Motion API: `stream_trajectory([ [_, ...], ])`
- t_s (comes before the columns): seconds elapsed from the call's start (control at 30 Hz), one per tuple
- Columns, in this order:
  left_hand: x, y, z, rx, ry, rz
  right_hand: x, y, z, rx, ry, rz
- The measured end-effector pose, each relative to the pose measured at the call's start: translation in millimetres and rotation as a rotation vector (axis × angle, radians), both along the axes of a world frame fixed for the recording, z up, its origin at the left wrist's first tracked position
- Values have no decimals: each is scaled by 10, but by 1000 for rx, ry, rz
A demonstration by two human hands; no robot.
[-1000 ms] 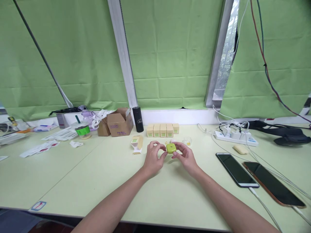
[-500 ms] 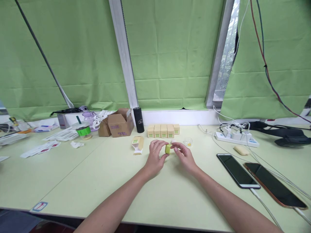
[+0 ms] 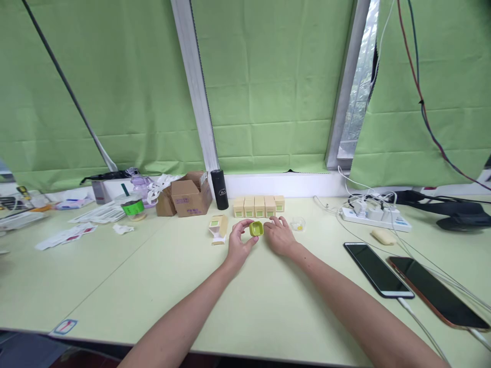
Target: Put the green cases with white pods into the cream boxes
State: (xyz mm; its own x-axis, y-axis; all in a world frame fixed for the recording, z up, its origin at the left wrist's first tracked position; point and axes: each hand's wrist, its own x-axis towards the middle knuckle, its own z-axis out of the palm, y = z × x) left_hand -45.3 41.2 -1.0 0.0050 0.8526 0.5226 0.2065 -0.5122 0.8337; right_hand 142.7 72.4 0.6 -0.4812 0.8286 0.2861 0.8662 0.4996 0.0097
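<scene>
My left hand (image 3: 240, 244) pinches a small yellow-green square case (image 3: 257, 229) between thumb and fingers. The hollow inside of the case faces me. Just right of it, my right hand (image 3: 281, 236) is low over the table with its fingers curled in. What those fingertips hold, if anything, is hidden. An opened small carton (image 3: 218, 229) with its flap down lies left of my left hand. Beyond both hands stands a row of several small tan boxes (image 3: 260, 207) with green labels. A clear round container (image 3: 298, 224) with something yellow inside sits right of my right hand.
Two phones (image 3: 378, 270) with cables lie at the right, near a power strip (image 3: 374, 220) and a cream-coloured case (image 3: 383, 236). Behind on the left are a brown cardboard box (image 3: 192, 197), a black cylinder (image 3: 219, 190) and a drink cup (image 3: 132, 207). White papers (image 3: 65, 235) lie further left.
The yellow-green case has shifted left with my left hand and turned its hollow side towards me. My right hand has come away from it and turned palm down towards the table.
</scene>
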Motion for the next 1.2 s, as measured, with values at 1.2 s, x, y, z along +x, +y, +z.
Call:
stream_trajectory([
  [1.2, 130, -142, 4, 30, 56, -105, 253, -689, 32, -542, 1794, 3],
])
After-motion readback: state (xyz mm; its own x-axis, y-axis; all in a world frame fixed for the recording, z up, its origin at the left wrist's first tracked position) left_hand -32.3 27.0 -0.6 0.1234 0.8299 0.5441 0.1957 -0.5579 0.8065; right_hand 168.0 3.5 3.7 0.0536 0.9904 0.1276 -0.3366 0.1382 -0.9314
